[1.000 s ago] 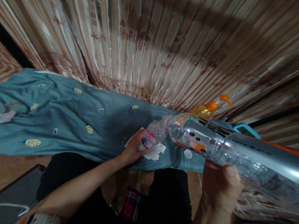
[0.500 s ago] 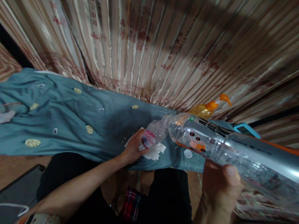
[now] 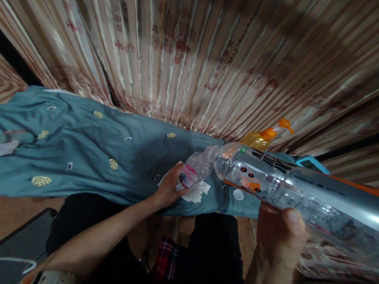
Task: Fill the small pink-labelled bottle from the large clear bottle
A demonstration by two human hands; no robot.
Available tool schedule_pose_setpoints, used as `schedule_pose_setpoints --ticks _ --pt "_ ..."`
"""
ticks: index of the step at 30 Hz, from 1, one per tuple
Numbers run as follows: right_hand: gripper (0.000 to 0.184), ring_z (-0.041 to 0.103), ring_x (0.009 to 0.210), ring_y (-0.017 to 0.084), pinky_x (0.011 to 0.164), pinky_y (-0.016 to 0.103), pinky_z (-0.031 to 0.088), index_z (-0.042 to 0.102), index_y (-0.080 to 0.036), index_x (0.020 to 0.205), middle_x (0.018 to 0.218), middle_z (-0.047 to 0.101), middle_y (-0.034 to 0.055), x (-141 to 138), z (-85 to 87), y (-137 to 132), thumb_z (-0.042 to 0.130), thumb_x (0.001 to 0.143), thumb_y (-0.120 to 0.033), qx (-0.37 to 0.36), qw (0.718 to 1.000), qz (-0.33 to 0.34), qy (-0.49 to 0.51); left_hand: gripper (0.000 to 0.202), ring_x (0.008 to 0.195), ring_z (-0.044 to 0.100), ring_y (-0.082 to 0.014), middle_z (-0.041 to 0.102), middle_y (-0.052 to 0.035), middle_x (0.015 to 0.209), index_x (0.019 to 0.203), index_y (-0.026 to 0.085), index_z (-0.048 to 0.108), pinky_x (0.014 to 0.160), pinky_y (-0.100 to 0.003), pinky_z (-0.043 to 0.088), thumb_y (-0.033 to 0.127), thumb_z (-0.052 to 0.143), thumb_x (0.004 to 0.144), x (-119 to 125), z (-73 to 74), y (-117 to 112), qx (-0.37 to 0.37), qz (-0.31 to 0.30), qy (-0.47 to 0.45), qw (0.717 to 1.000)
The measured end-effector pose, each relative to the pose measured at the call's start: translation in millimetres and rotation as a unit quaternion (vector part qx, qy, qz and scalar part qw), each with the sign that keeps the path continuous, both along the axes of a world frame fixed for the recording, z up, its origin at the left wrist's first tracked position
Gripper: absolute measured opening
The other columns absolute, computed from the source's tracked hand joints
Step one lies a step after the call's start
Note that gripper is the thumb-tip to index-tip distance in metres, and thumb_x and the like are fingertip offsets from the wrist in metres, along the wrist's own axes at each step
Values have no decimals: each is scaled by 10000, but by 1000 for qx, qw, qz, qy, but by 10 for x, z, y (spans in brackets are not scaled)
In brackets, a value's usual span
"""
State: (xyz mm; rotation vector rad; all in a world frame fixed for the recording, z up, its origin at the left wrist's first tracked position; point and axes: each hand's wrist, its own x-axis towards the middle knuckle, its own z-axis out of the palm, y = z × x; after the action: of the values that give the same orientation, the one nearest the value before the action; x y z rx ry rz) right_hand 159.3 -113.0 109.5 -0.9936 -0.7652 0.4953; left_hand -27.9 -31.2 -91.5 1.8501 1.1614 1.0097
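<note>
My left hand [image 3: 169, 187] is wrapped round a small clear bottle [image 3: 195, 170] with a pink label, which leans with its neck up to the right. White tissue [image 3: 197, 191] lies under and beside this bottle. In my right hand [image 3: 282, 225] is a large clear plastic bottle [image 3: 310, 190] with a silver and orange label, tipped nearly level. Its mouth meets the small bottle's mouth; whether liquid passes between them I cannot make out. A white bottle cap [image 3: 238, 194] rests on the cloth below the large bottle's neck.
A teal cloth with pineapple prints [image 3: 89, 149] covers the narrow table. Behind the large bottle stand an orange pump bottle [image 3: 258, 138] and a light-blue framed object [image 3: 312, 164]. Crumpled clear plastic [image 3: 2, 147] lies at the left. A pleated curtain [image 3: 192, 55] hangs along the back.
</note>
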Motion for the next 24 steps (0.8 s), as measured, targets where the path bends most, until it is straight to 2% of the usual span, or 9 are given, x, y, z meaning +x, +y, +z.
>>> schedule_pose_setpoints --ticks 4,9,16,24 --pt "735 607 1289 350 1100 633 467 621 -265 1277 1343 651 85 2 0 2 791 575 -400 -2 1000 -1 0 858 1513 422 -367 453 -205 1600 1501 174 416 1259 -604 340 344 808 757 -4 -5 8 -2 -3 2 1000" --pt "795 615 1281 346 1073 660 480 572 -322 1343 1374 637 62 15 -12 -8 799 587 -414 -7 1000 -3 -4 856 1501 439 -367 477 -180 1589 1497 201 430 1253 -605 355 352 820 750 -9 -20 9 9 0 -4 1000" --pt "771 619 1271 331 1078 636 484 589 -306 1322 1349 651 58 14 7 -10 811 591 -410 -9 1000 1 -9 836 1505 433 -372 468 -201 1591 1490 174 434 1247 -601 365 341 802 758 6 -3 -1 1 1 -1 1000" --pt "773 639 1225 315 1058 592 504 623 -297 1276 1249 688 38 42 -2 -2 863 559 -459 -9 1000 12 -13 841 1498 445 -366 475 -189 1588 1490 197 425 1244 -608 360 341 807 755 -4 -36 11 14 1 -1 1000"
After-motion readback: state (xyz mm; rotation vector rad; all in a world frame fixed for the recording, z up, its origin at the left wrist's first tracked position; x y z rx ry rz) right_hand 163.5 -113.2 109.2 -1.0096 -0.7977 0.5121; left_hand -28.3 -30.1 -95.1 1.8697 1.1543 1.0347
